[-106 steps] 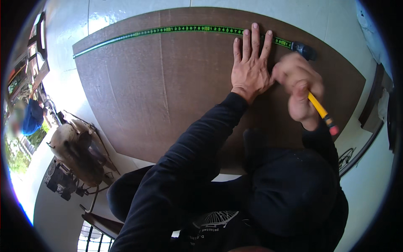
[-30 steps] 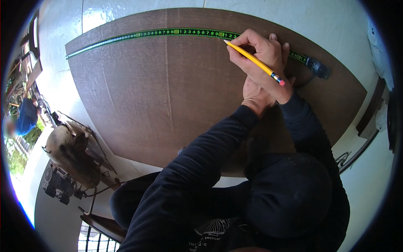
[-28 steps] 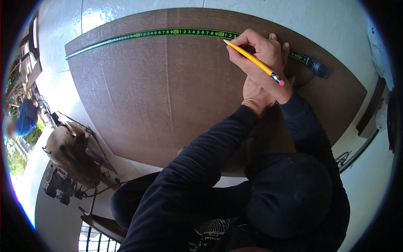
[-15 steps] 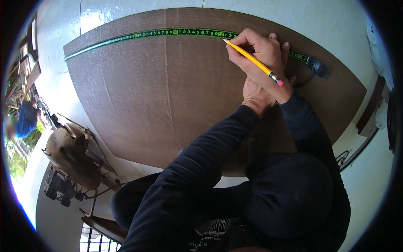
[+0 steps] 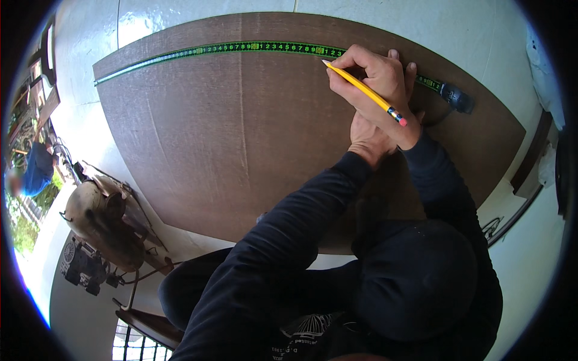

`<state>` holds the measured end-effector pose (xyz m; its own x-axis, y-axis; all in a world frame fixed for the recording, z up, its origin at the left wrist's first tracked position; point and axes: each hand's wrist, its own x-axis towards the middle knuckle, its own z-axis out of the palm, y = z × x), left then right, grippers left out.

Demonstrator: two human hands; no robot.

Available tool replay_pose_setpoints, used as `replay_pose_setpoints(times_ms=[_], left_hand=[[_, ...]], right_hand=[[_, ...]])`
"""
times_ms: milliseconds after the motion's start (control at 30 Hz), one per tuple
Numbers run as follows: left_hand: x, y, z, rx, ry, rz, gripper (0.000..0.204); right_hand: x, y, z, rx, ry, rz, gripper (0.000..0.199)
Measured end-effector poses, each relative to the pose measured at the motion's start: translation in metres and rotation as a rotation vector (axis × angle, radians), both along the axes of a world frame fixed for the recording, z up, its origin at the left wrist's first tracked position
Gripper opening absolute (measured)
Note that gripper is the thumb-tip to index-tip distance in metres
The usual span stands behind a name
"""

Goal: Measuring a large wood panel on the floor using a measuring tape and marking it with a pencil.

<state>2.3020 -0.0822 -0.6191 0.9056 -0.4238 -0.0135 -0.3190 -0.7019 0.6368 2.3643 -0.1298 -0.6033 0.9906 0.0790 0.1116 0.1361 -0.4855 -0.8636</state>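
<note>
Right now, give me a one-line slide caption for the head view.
Right hand sets a yellow pencil tip against a green tape measure stretched along a brown board.

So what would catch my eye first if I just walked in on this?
Probably the yellow pencil in the right hand, its tip at the green measuring tape stretched along the far edge of a big brown board on the pale floor. The left hand lies on the board, mostly hidden beneath the right. At the left stands a rusty machine.
</note>
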Motion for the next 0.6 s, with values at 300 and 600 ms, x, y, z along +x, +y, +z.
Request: replay_pose_setpoints(times_ms=[300, 600], left_hand=[[-0.0002, 0.0032, 0.0033, 0.008, 0.145, -0.032, 0.095], [0.0014, 0.0044, 0.0057, 0.037, 0.105, -0.038, 0.094]], right_hand=[[0.0005, 0.0024, 0.0067, 0.050, 0.064, -0.053, 0.013], [-0.0002, -0.0010, 0.0015, 0.051, 0.041, -0.013, 0.015]])
